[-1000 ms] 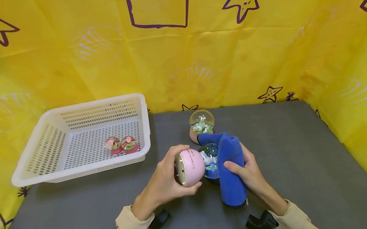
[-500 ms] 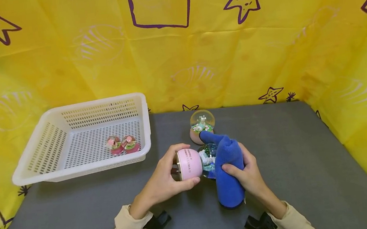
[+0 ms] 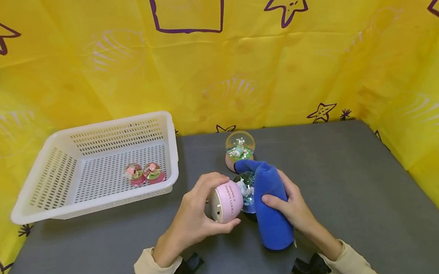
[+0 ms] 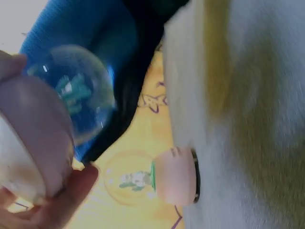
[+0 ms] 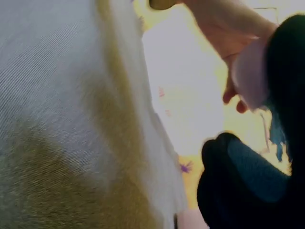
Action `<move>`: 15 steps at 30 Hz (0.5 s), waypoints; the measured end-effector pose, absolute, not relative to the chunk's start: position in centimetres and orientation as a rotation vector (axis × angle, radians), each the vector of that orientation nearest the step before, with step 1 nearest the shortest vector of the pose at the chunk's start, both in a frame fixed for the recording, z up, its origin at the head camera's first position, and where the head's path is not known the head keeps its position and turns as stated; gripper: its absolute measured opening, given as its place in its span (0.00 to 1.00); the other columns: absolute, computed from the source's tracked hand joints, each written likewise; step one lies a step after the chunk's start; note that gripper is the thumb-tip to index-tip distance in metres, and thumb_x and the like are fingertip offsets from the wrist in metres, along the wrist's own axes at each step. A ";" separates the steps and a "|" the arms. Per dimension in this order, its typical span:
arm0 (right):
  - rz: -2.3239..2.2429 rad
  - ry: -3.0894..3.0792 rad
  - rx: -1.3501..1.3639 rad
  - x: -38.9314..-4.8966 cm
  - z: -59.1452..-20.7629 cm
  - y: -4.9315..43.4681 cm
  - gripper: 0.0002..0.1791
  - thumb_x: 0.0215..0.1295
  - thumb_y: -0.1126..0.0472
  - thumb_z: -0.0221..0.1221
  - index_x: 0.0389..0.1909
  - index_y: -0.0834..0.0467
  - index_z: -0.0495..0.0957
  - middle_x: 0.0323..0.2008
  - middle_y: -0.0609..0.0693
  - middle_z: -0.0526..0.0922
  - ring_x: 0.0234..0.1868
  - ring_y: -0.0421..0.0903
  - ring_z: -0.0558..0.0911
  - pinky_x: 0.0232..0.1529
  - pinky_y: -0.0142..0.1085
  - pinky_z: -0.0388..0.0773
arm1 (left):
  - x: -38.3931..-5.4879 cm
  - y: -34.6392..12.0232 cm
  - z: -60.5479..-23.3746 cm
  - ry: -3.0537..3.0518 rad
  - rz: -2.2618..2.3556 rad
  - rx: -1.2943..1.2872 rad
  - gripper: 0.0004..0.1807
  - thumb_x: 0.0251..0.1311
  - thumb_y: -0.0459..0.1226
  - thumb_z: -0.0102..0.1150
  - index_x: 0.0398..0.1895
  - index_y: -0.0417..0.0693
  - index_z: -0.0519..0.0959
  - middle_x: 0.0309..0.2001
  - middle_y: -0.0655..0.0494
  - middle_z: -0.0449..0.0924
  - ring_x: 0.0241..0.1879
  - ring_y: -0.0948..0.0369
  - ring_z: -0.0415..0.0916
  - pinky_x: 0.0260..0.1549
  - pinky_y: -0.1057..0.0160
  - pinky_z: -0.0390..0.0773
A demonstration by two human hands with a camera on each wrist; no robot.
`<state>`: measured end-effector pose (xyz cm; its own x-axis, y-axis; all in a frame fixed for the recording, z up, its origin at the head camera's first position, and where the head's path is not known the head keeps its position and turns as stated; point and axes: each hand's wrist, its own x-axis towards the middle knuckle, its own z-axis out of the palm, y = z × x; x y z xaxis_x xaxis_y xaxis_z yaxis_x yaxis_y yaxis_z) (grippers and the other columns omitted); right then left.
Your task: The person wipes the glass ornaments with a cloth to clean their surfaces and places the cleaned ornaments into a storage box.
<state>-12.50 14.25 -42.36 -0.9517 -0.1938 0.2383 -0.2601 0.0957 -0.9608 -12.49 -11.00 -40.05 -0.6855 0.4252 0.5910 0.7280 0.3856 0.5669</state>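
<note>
My left hand [image 3: 191,215] grips the pink base of a snow globe [image 3: 228,201], which lies tipped sideways with its underside toward the left. The clear dome [image 4: 78,93] points right, a pale green and white figure inside. My right hand [image 3: 295,205] holds a folded blue cloth [image 3: 272,212] against the dome and covers its far end. One flap of the cloth sticks out toward the back. Just behind, a second snow globe [image 3: 240,149] with a pink base stands upright on the table; the left wrist view shows this globe [image 4: 176,176] too.
A white perforated plastic basket [image 3: 96,198] stands at the left back, with two small pink globes [image 3: 153,173] inside near its right side. The grey table [image 3: 354,176] ends at a yellow patterned cloth backdrop [image 3: 262,82].
Both hands have shifted slightly left with the globe and the cloth. The globe's base has turned a little back and forth in the left hand. The basket and the standing globe stay put.
</note>
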 end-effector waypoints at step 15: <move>2.506 -2.523 0.297 -12.2 -41.8 15.8 0.32 0.65 0.48 0.47 0.64 0.63 0.61 0.51 0.56 0.75 0.49 0.49 0.78 0.45 0.42 0.78 | -12.5 -10.8 -40.0 -2.153 -1.082 -1.423 0.46 0.33 0.49 0.83 0.59 0.47 0.71 0.56 0.52 0.75 0.54 0.58 0.77 0.51 0.66 0.80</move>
